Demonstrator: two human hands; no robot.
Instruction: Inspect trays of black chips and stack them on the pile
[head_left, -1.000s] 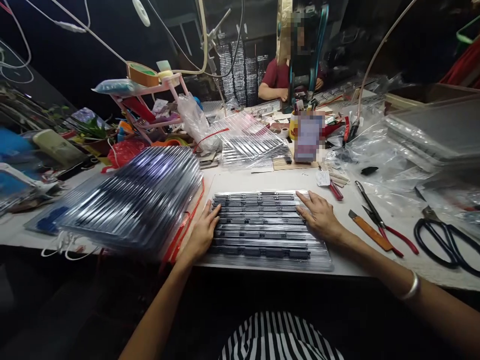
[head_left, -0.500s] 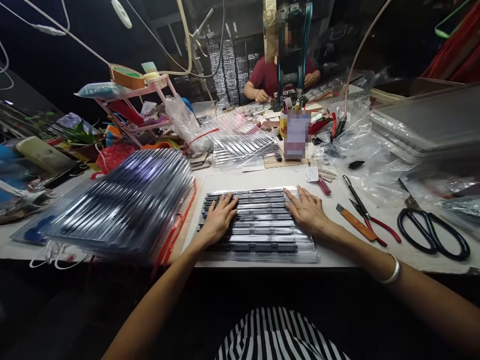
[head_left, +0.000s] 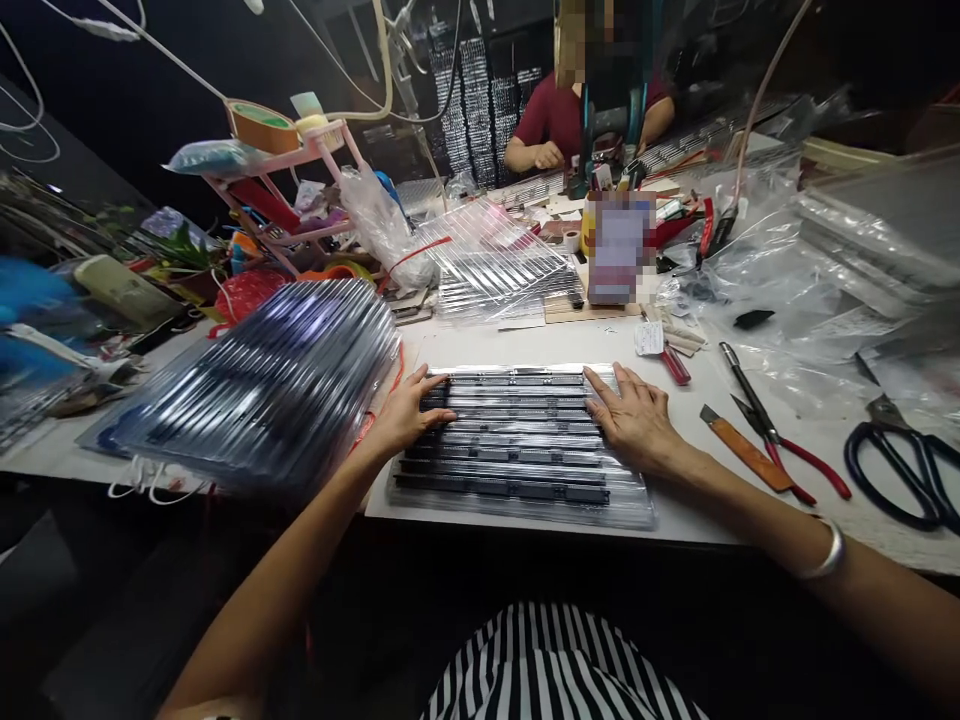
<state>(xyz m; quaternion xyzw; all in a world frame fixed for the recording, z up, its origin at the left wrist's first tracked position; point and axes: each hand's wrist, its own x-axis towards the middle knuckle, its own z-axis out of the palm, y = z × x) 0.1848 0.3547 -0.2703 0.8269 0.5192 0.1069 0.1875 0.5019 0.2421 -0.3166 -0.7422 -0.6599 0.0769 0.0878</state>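
A stack of clear ribbed plastic trays (head_left: 517, 515) lies flat at the front of the table, with rows of black strip-like parts (head_left: 501, 488) in its grooves. At the stack's left edge is my left hand (head_left: 409, 412), its thumb and forefinger apart and reaching over the rim; its other fingers are partly hidden. My right hand (head_left: 634, 415) rests on the upper right corner with fingers spread, holding nothing. To the left, a thick pile of similar dark, shiny ribbed trays (head_left: 277, 390) leans beside a red ribbon (head_left: 365, 428).
On the right lie a utility knife (head_left: 746, 455), red-handled pliers (head_left: 814, 467) and large black scissors (head_left: 892, 475). Crumpled clear plastic (head_left: 787, 300) covers the right side. Behind stand a phone (head_left: 619, 250), a pink rack (head_left: 281, 170) and a co-worker in a red shirt (head_left: 551, 110).
My left hand has slid from the top of the rows to the stack's left edge. My right hand stays on the right corner. The view has shifted a little.
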